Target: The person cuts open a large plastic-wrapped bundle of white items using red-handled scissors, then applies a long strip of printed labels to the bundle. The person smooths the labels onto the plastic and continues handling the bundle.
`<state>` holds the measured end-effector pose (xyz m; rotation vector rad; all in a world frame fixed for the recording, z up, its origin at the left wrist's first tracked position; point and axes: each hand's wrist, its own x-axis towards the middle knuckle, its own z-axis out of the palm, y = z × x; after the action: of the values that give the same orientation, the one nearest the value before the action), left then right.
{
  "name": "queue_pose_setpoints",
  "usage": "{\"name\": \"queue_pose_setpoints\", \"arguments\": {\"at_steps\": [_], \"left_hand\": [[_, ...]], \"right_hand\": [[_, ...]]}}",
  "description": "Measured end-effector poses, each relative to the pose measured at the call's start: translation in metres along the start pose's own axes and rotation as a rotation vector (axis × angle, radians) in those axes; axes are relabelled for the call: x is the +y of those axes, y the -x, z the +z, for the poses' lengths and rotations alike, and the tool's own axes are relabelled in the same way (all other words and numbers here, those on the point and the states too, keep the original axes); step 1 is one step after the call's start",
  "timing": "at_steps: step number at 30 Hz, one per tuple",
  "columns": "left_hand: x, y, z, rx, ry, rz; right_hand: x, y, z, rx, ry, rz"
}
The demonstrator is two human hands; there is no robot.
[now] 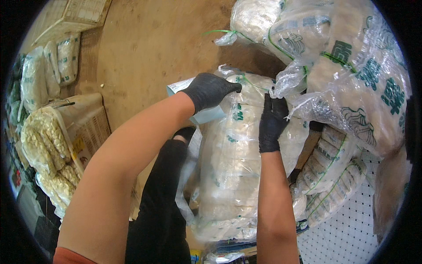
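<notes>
Find the long clear-plastic bag of pale stacked packs (233, 171) under the right black-gloved hand (273, 123), reaching right of the left black-gloved hand (211, 91), long axis running away from the body. Both sets of fingers drawn together; cannot tell whether clamped.

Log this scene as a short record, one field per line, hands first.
Left hand: black glove, fingers curled, by the upper left of the packed clear bag; grip unclear
Right hand: black glove, over the bag's upper right; grip unclear
Bag contents: pale, in stacked rows
Pale blue sheet: below the left hand
Upper right: bulging clear bags with green print
Left side: clear bags of pale yellow pieces
Upper left: pale crate
Floor: brown
</notes>
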<state>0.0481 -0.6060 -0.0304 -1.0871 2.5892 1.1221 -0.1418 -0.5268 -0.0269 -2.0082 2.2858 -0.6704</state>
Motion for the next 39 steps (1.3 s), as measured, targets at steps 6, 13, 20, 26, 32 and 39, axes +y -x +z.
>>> {"name": "queue_pose_setpoints", "arguments": {"at_steps": [6,13,20,26,32,39], "left_hand": [[-0.004,0.007,0.006,0.046,0.001,-0.017],[-0.002,0.003,0.007,-0.020,0.053,-0.029],[-0.007,0.005,0.012,-0.009,0.054,-0.015],[-0.006,0.004,0.010,0.005,0.052,0.008],[-0.015,0.008,0.015,0.002,0.023,0.043],[-0.012,0.015,0.006,-0.076,0.047,0.014]], "right_hand": [[-0.016,0.013,0.000,-0.227,0.187,-0.077],[-0.016,0.015,-0.014,-0.321,0.202,0.026],[-0.019,-0.003,-0.020,-0.315,0.147,-0.041],[-0.007,-0.002,-0.003,-0.462,0.015,-0.049],[-0.036,-0.016,-0.020,-0.659,0.375,-0.073],[-0.031,0.003,-0.025,-0.508,0.370,-0.191]]}}
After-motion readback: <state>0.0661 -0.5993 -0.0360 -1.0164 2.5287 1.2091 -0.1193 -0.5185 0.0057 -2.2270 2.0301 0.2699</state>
